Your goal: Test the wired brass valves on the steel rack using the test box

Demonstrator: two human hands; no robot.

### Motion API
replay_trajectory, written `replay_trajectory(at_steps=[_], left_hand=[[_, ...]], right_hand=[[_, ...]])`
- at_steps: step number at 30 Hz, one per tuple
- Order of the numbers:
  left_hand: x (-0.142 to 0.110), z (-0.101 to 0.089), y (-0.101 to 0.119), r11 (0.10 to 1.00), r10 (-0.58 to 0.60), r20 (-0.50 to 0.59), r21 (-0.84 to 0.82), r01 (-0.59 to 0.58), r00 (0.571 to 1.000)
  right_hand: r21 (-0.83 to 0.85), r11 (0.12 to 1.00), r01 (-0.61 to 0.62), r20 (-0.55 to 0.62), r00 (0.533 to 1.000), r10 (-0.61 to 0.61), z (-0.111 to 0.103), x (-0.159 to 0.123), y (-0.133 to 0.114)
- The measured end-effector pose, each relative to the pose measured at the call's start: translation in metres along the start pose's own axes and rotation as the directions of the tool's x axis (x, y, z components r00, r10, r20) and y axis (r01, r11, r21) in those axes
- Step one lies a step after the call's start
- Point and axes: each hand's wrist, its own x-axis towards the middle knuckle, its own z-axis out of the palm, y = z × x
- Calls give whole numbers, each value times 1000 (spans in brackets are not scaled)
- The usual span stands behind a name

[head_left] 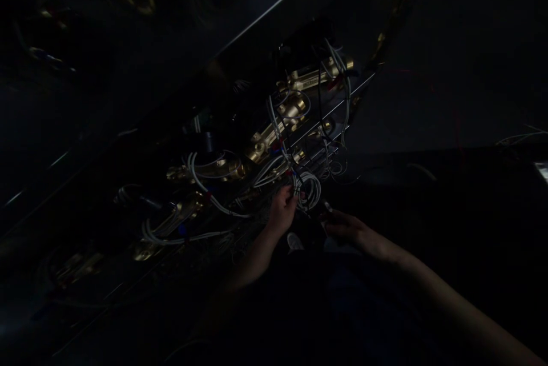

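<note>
Far to the left of the coil of white cable (pixel 315 184), and lower than it, a brass fitting (pixel 83 266) shows only dimly in the dark. Nearer, yet well to the coil's left, a bundle of pale cables (pixel 148 234) curves beside a second brass fitting (pixel 188 210). Closer again, left of the coil and slightly above it, lies a third brass fitting (pixel 231 169), with white cables (pixel 192 173) bending past its left end. Above the coil and a little to its left, a brass body (pixel 278 127) sits at a slant, strands running down in front of it.

The left hand (pixel 282 210) is at the coil's left edge, touching it, its fingers pinching the gathered loops. A pale shoe (pixel 294 242) shows below the coil. The coil itself is upheld between the two arms, just beyond the left fingertips. High above it is another brass body (pixel 314 79), with white cables draped over its right end.

Just right of the coil and lower, the right hand (pixel 351 230) has its fingers curled around a small metallic object (pixel 327 206), too dark to identify. Far right of the coil and higher, thin pale wires (pixel 524 137) stretch out.
</note>
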Motion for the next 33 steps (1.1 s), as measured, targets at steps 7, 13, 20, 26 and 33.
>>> replay_trajectory(at_steps=[7, 13, 20, 26, 33], left_hand=[[6, -4, -10, 1000, -18, -37, -20, 18, 999], [3, -3, -9, 1000, -4, -72, 15, 5, 997], [-1, 0, -11, 999, -44, -80, -31, 42, 996], [-2, 6, -14, 1000, -9, -196, 26, 14, 981], [-12, 28, -19, 981, -95, 145, 182, 67, 985]], right_hand=[[17, 980, -200, 202, 960, 193, 21, 49, -9], [208, 914, -348, 386, 888, 250, 14, 55, -15], [318, 881, -349, 382, 898, 218, 25, 55, -17], [393, 883, -258, 185, 962, 199, 49, 56, -11], [86, 962, 261, -309, 925, -223, 23, 67, -1]])
